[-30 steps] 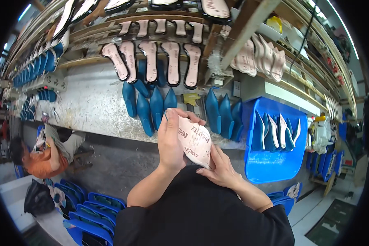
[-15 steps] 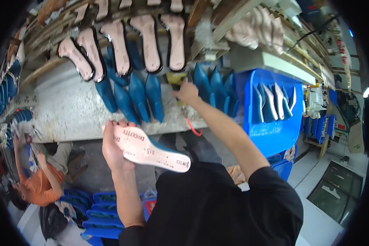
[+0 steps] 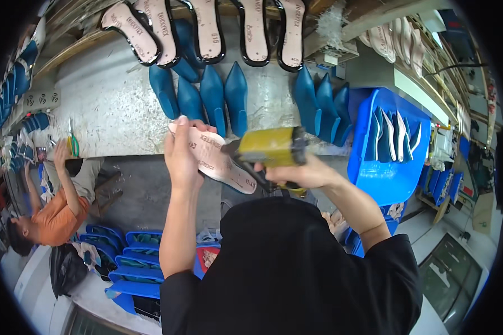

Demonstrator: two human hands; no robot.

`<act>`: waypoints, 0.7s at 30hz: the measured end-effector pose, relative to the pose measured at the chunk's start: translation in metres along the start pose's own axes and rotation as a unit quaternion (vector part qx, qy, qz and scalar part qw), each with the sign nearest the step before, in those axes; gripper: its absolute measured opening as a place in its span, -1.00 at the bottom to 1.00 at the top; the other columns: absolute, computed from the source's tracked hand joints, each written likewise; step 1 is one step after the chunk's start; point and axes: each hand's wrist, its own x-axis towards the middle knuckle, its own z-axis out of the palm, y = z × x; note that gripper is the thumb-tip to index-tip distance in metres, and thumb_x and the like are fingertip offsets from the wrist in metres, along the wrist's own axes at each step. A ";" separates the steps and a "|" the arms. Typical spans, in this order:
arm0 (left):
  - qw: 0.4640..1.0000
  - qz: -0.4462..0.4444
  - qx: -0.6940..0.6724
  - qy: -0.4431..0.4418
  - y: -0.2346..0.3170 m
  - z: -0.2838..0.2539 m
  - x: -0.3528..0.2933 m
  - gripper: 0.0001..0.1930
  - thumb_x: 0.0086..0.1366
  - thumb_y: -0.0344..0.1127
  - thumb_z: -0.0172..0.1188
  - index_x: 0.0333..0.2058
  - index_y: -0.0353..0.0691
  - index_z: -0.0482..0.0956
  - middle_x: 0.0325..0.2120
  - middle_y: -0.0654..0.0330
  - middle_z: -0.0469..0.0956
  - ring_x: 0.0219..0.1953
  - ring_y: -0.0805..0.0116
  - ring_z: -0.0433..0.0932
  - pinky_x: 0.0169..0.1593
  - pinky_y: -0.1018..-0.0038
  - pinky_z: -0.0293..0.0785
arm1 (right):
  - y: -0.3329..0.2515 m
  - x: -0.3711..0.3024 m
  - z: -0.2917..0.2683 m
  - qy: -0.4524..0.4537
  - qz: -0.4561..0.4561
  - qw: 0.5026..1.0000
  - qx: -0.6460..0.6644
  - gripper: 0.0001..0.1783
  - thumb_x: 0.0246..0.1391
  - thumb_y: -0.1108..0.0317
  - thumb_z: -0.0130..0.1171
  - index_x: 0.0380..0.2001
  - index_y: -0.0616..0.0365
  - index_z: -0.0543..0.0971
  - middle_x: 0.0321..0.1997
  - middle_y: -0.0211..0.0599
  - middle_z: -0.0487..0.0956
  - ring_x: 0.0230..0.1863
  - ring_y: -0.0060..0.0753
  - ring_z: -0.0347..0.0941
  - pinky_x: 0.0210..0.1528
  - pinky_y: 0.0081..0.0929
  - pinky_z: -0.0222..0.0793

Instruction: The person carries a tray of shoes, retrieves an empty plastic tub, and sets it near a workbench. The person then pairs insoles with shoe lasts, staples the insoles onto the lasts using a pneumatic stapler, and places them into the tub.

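Observation:
My left hand (image 3: 183, 159) is closed round a blue shoe last, its sole turned up and covered by a pale pink insole board (image 3: 211, 159). The toe end points toward my right, near my body. In my right hand (image 3: 304, 172) is a yellow and black staple gun (image 3: 269, 146), slightly blurred. Its dark nose is over the middle of the insole board; whether it touches cannot be made out. Beyond my left hand, several blue shoe lasts (image 3: 212, 100) lie on the bench, and another cluster of blue lasts (image 3: 325, 109) stands further right.
The metal-topped bench (image 3: 106, 120) runs across in front of me. Pink insoles with shiny black edges (image 3: 254, 33) line its far side. A blue bin (image 3: 383, 178) with lasts stands at right, stacked blue trays (image 3: 137, 287) at lower left. A co-worker in orange (image 3: 64, 220) sits at left.
My right hand has lifted the staple gun off the bench and brought it to the insole board. The last in my left hand has tilted, and the whole view has shifted.

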 end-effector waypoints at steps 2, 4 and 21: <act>1.000 -0.003 0.031 -0.007 -0.004 0.007 0.000 -0.76 0.51 -0.16 0.04 -0.24 -0.22 0.40 -0.42 0.14 0.53 -0.31 0.24 0.62 -0.25 0.31 0.61 | 0.011 0.005 -0.005 -0.012 0.022 1.000 -0.004 -0.59 0.04 0.47 0.26 0.01 0.25 0.53 -0.17 -0.40 0.60 -0.38 -0.68 0.41 -0.35 -0.58 0.38; 0.997 -0.027 0.069 0.000 -0.010 0.006 0.001 -0.75 0.50 -0.15 0.06 -0.22 -0.23 0.41 -0.42 0.15 0.53 -0.31 0.27 0.63 -0.25 0.35 0.60 | 0.013 0.006 -0.009 -0.027 0.043 0.999 -0.013 -0.54 0.04 0.47 0.27 0.06 0.25 0.51 -0.12 -0.39 0.61 -0.35 -0.68 0.42 -0.32 -0.56 0.42; 0.997 -0.060 -0.036 0.012 -0.075 0.045 -0.013 -0.80 0.51 -0.23 0.03 -0.28 -0.21 0.43 -0.41 0.12 0.50 -0.29 0.19 0.53 -0.11 0.24 0.54 | 0.124 0.188 -0.183 0.456 -0.077 0.808 -0.365 0.05 -0.10 0.36 0.30 0.43 0.36 0.02 0.12 0.25 0.45 0.22 0.16 0.38 0.30 -0.14 0.32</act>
